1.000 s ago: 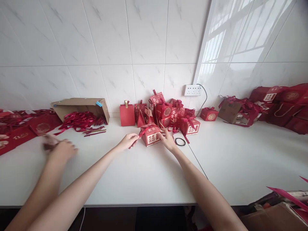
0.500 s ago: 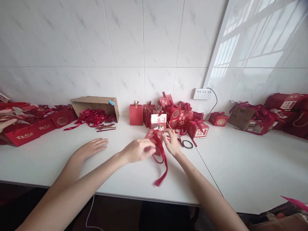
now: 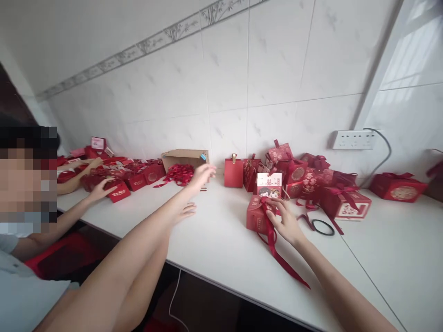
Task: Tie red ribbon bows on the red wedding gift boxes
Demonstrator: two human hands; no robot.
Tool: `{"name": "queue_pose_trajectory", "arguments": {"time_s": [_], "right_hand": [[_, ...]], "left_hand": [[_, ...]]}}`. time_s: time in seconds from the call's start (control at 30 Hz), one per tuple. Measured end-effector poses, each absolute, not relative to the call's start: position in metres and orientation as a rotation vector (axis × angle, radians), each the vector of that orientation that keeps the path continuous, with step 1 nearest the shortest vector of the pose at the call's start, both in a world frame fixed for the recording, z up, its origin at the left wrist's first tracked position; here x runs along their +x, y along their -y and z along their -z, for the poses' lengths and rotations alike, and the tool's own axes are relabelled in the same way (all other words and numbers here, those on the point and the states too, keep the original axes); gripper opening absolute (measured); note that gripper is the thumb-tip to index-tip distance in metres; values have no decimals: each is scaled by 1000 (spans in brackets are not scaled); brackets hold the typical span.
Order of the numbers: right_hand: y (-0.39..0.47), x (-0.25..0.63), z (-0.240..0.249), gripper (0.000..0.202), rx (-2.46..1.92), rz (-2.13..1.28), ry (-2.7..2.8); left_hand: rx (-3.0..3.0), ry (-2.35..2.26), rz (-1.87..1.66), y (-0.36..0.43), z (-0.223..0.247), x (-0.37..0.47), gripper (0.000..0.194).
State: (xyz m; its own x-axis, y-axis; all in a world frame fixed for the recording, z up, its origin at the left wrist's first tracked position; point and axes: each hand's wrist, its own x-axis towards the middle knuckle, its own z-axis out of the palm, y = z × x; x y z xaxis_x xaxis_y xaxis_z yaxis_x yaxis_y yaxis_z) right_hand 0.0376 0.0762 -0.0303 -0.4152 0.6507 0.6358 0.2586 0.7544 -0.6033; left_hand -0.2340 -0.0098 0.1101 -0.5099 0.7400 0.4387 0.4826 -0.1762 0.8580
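Note:
A red gift box point(image 3: 254, 220) with gold lettering sits on the white table. A long dark-red ribbon point(image 3: 287, 265) is draped over its top and trails toward the table's front edge. My right hand point(image 3: 285, 222) holds the box at its right side, fingers over the ribbon near the top. A red cord loop hangs at the box's front. My left hand point(image 3: 203, 179) is raised over the table, away from the box, fingers partly bent and apart with nothing seen in them. Behind it, a cardboard box point(image 3: 183, 156) lies on its side with a heap of red ribbons point(image 3: 180, 174) inside.
Another person's hand point(image 3: 187, 211) rests on the table below my left forearm. A person at left touches a red box point(image 3: 119, 191) among several others. Behind my right hand stand ribboned gift boxes point(image 3: 346, 203) and a black ring point(image 3: 323, 227). A power strip point(image 3: 353, 139) is on the wall.
My left hand has left the gift box and moved left toward the cardboard box. My right hand stays on the gift box. The view has turned left, bringing people into sight.

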Motion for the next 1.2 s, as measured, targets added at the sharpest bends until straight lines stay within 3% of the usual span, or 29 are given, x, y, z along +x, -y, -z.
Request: {"name": "queue_pose_trajectory", "arguments": {"time_s": [0.13,0.33,0.43,0.63,0.8,1.2], "right_hand": [[-77,40,25,28,-603,-522,2016],[-72,45,5,15,-672,-488,2161],[-67,48,-8,13,-720,-445,2214],[-55,55,-33,34,-729,-466,2379],[-47,54,-44,17,-734,-445,2539],[-39,51,-33,12,-810,-267,2506]], "left_hand": [[1825,-1695,-1293,-10,-59,-168,6],[2116,-1639,-1033,-27,-37,-129,9],[2189,-1640,-969,-21,-37,-128,9],[2271,-1594,-867,3,-39,-126,10],[2304,-1566,-846,10,-34,-124,11],[2392,-1687,-782,11,-42,-107,14]]}}
